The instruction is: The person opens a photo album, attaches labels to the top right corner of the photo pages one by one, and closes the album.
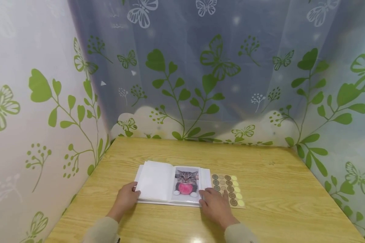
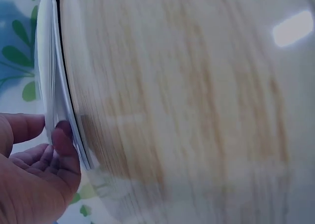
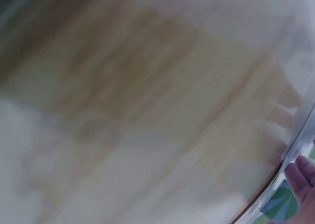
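Curtains [image 1: 176, 30], leaf-patterned, border a glossy wood-grain table [image 1: 273, 189], left grip [image 1: 126, 198] pinching an open album [image 1: 155, 180], right grip [image 1: 216, 206] touching it, closure unclear.

In the head view, the right hand [image 1: 216, 206] covers the lower right corner of the album [image 1: 154, 180] and part of the sheet [image 1: 242, 207] of round stickers; the marks on the brown stickers [image 1: 229, 183] are too small to read. A faint mark [image 1: 271, 163] on the table [image 1: 292, 202] is too small to make out. Both sleeves [image 1: 101, 231] run off the bottom edge, as does the table. The left wrist view cuts off the album above and the left hand [image 2: 37, 177] at its left edge. In the right wrist view, the table is blurred and most of the right hand lies out of frame.
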Tool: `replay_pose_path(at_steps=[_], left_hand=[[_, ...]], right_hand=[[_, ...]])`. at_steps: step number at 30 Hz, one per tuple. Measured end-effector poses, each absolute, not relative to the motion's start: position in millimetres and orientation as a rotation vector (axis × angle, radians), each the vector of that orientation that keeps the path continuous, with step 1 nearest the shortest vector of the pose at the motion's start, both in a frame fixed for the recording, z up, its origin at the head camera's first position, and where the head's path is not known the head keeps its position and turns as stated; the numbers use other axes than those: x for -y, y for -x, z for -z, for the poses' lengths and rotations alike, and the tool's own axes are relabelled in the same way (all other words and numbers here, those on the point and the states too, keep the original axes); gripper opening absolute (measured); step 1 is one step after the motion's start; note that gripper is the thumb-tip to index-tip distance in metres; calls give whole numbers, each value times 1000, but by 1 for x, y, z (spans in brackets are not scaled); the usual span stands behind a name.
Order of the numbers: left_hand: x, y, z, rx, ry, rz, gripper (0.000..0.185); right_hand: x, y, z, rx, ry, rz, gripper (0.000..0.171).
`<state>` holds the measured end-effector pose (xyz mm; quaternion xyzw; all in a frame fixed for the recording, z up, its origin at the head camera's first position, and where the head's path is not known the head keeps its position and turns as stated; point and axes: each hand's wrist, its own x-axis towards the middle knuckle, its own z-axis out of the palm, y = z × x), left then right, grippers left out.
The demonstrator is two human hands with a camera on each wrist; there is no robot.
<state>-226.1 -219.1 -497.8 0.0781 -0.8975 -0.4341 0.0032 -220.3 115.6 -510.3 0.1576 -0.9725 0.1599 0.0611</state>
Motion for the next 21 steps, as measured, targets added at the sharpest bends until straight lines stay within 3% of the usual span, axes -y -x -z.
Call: replay_pose_path(at_steps=[21], left_hand=[[182,221,496,2942,54,1005,42]], right_hand=[[-155,214,509,2963,-396,-499,34]])
